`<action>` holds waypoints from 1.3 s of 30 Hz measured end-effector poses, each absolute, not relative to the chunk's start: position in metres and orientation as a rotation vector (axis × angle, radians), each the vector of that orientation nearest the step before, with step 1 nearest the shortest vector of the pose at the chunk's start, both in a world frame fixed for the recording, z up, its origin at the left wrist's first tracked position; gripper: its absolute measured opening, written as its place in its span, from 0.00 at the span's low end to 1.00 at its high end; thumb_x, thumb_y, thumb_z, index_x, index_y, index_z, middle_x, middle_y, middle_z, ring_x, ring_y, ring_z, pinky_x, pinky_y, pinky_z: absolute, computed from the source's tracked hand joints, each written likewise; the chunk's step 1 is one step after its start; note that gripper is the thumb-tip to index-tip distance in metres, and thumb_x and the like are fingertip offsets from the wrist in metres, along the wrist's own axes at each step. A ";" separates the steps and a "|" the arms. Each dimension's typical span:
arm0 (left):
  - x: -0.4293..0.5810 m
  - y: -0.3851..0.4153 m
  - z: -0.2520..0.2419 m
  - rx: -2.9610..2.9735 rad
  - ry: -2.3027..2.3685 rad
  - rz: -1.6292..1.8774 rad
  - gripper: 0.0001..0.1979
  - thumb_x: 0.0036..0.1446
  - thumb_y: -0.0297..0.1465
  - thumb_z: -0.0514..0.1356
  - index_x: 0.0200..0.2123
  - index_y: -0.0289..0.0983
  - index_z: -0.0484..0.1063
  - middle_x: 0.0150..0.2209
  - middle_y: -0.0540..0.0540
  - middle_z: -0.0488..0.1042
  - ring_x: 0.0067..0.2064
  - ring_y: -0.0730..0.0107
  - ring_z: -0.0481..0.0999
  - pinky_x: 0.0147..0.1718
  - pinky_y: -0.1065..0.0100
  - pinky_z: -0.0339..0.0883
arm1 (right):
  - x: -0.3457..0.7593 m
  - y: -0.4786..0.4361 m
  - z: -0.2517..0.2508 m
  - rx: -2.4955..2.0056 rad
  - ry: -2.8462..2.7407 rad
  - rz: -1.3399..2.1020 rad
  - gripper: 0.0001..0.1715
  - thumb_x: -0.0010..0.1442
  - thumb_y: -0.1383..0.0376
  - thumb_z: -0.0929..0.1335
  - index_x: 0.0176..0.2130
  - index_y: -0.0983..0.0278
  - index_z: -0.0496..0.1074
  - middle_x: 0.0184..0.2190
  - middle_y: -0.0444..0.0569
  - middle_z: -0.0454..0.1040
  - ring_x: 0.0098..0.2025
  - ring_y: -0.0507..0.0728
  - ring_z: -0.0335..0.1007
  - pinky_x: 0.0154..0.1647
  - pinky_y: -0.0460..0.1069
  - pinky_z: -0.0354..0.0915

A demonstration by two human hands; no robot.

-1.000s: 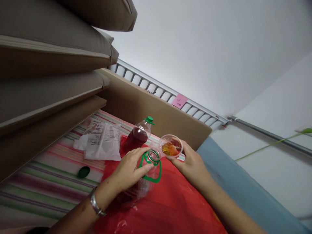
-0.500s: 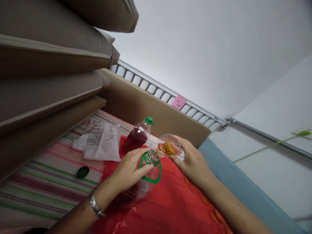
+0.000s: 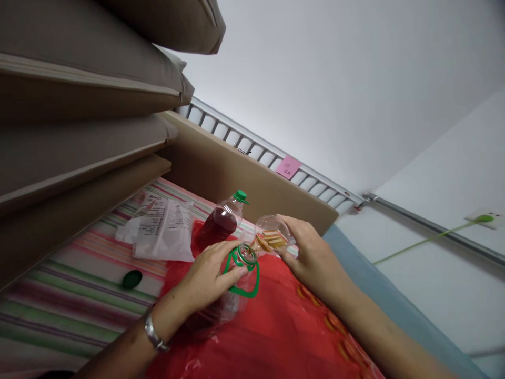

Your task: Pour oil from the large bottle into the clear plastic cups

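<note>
My left hand (image 3: 211, 273) is closed around the neck of a clear plastic jug (image 3: 231, 308) with a green carry handle. The jug's mouth is uncapped and tilts toward the right; dark liquid shows low inside it. My right hand (image 3: 313, 255) grips a clear plastic cup (image 3: 272, 223), tipped over with its rim right at the jug's mouth. Amber liquid lies in the cup and seems to run into the jug. Just behind stands a second bottle (image 3: 218, 223) of dark red liquid, its green cap on. A loose dark green cap (image 3: 131, 279) lies to the left.
Red plastic sheeting (image 3: 276, 321) spreads under the jug over a striped cloth (image 3: 79, 295). A printed white plastic bag (image 3: 163, 234) lies left of the bottle. Stacked cushions (image 3: 87, 95) overhang the left side. A tan board (image 3: 252, 181) and a radiator (image 3: 236, 137) line the back.
The cup has stayed at the jug's mouth, and the amber liquid in it looks lower. My right hand has shifted very slightly; the left hand holds its place.
</note>
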State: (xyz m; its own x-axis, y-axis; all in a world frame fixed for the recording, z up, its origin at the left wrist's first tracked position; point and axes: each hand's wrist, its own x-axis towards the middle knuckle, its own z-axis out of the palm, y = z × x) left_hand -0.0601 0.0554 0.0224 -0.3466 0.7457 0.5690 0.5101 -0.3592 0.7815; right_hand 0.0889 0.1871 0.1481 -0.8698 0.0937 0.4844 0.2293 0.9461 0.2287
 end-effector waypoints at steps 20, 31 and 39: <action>-0.062 0.058 0.016 1.634 1.706 1.717 0.21 0.58 0.37 0.58 0.54 0.40 0.64 0.55 0.44 0.71 0.55 0.61 0.69 0.56 0.57 0.60 | 0.082 0.180 0.145 0.078 -2.513 -0.606 0.29 0.59 0.71 0.65 0.59 0.64 0.62 0.55 0.59 0.68 0.59 0.65 0.60 0.57 0.63 0.61; -0.064 0.058 0.020 1.603 1.672 1.690 0.20 0.60 0.38 0.56 0.55 0.42 0.63 0.55 0.44 0.70 0.55 0.59 0.69 0.56 0.57 0.61 | 0.093 0.272 -0.008 -1.027 -1.693 1.004 0.42 0.44 0.50 0.72 0.53 0.68 0.67 0.46 0.57 0.75 0.47 0.63 0.72 0.49 0.56 0.67; -0.062 0.058 0.021 1.548 1.733 1.603 0.21 0.60 0.40 0.55 0.56 0.45 0.62 0.56 0.47 0.70 0.56 0.60 0.69 0.58 0.58 0.59 | 0.063 0.304 -0.069 -1.078 -1.595 0.970 0.38 0.41 0.53 0.73 0.49 0.67 0.69 0.50 0.59 0.73 0.51 0.65 0.69 0.53 0.57 0.62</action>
